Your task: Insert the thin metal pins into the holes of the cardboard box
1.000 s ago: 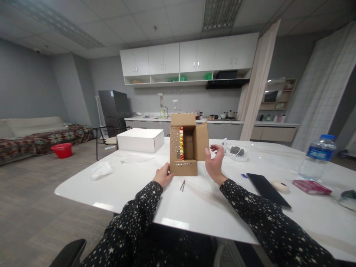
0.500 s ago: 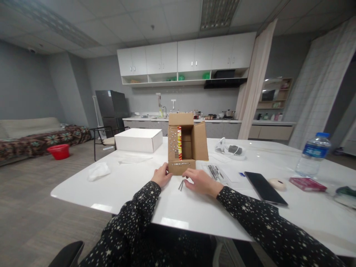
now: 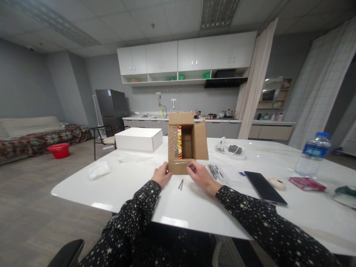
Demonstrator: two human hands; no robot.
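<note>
An open cardboard box (image 3: 200, 142) stands in front of me, its opening facing me. Silver round heads dot its left flap, beside a red and yellow patterned strip, and line the front flap (image 3: 178, 168). My left hand (image 3: 162, 174) is closed at the lower left corner of that front flap. At the flap's right end, my right hand (image 3: 198, 174) has its fingers pinched together; whatever is between them is too small to make out. Two thin metal nails (image 3: 180, 184) lie on the white table between my hands.
Right of the box, a clear tray (image 3: 217, 173) carries several metal pieces. Further right are a black phone (image 3: 265, 188), a beige round object (image 3: 276, 183), a pink box (image 3: 307, 183) and a water bottle (image 3: 313, 155). A white box (image 3: 136, 140) and crumpled tissue (image 3: 99, 170) are left.
My right hand has moved slightly up and right, away from the nails to the right end of the front flap. The nails stay on the table. My left hand has barely moved.
</note>
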